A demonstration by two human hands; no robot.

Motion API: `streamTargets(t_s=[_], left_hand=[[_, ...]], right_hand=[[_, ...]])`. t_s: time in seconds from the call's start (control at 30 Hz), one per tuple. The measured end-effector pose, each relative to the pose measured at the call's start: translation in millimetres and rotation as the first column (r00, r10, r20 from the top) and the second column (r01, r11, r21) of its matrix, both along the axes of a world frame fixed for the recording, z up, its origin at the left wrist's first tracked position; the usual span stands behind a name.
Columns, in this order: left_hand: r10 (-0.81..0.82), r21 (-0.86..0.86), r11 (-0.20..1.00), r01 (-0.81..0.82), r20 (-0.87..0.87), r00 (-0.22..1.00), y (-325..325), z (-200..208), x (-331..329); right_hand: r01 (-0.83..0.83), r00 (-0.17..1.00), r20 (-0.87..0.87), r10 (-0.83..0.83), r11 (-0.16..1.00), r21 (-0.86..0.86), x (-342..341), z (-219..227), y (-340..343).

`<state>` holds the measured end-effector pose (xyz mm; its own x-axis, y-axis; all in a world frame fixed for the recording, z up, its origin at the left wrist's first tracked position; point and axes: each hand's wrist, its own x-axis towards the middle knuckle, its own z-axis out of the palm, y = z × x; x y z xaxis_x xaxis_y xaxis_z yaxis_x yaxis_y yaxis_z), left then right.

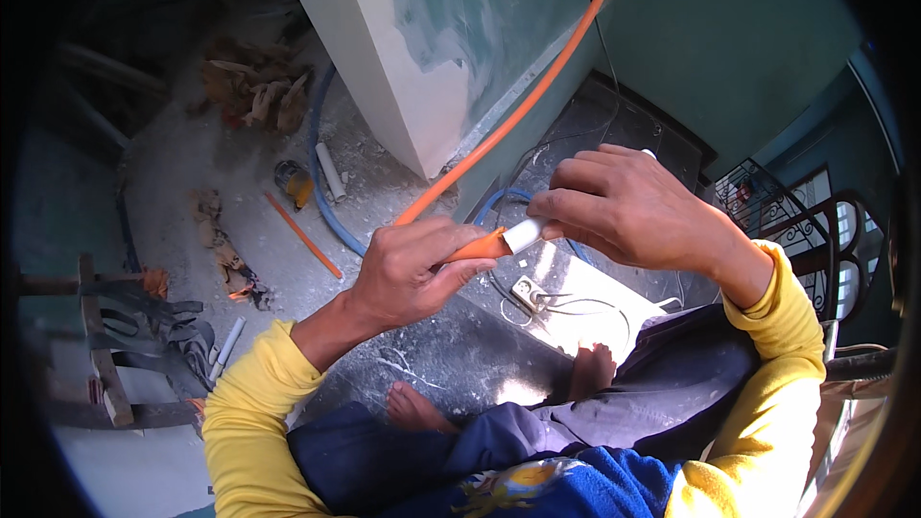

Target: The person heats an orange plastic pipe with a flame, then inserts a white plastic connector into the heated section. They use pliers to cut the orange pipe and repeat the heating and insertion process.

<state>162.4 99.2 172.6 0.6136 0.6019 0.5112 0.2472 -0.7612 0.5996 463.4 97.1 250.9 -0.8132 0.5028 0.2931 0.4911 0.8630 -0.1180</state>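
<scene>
My left hand [413, 264] is closed around the end of an orange hose [523, 101], which rises from my grip toward the top of the picture. The hose's mouth looks split or ragged. A short white plastic pipe [524, 234] is gripped in my right hand [628, 206], with its far tip showing beyond the knuckles. Pipe and hose end meet between my hands; I cannot tell whether one sits inside the other.
A white-edged wall corner [379, 48] stands ahead. Below my hands lies a power socket [526, 292] with a cord. On the dusty floor are a blue hose [317, 149], an orange strip [302, 235], a white pipe piece [331, 173] and a yellow-black tool [294, 182]. A wooden frame [96, 345] stands left.
</scene>
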Motion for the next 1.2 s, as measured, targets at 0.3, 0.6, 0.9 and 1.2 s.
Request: streamTargets(t_s=[0.3, 0.6, 0.9, 1.2], left_hand=[[0.01, 0.023, 1.0, -0.015, 0.219, 0.976, -0.3, -3.4, 7.3], [0.004, 0.01, 1.0, -0.006, 0.162, 0.987, 2.5, -4.2, -2.7], [0.04, -0.007, 0.999, -0.039, 0.142, 0.989, 2.3, -7.8, -3.8], [-0.003, -0.084, 0.996, 0.006, 0.042, 0.999, 6.5, 0.1, -7.0]], right_hand=[[-0.045, 0.975, -0.216, -0.059, 0.894, -0.447, 0.0, -9.3, 3.8], [-0.041, 0.974, -0.222, -0.037, 0.941, -0.337, -0.7, -6.1, 6.0], [-0.026, 0.988, -0.154, 0.021, 0.999, -0.026, -3.0, 10.1, 3.7], [-0.036, 0.995, -0.067, 0.067, 0.922, 0.385, -3.4, 16.4, 2.2]])
